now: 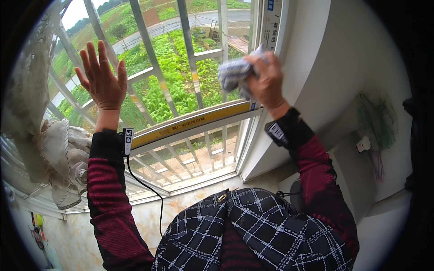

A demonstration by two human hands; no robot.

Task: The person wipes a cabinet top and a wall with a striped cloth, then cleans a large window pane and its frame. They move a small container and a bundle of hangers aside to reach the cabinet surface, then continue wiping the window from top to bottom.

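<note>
My right hand grips a crumpled checked cloth near the right side of the window frame. Whether the cloth touches the glass or the frame I cannot tell. My left hand is raised at the left with its fingers spread, holding nothing; whether its palm rests on the pane cannot be told. Below both hands runs the window's crossbar, with a yellow strip bearing writing. Metal security bars stand behind the hands.
A sheer curtain hangs bunched at the left beside my left forearm. The white wall borders the window on the right. Below lies a marble-patterned surface. A white cup-like container and a green net-like thing are at the far right.
</note>
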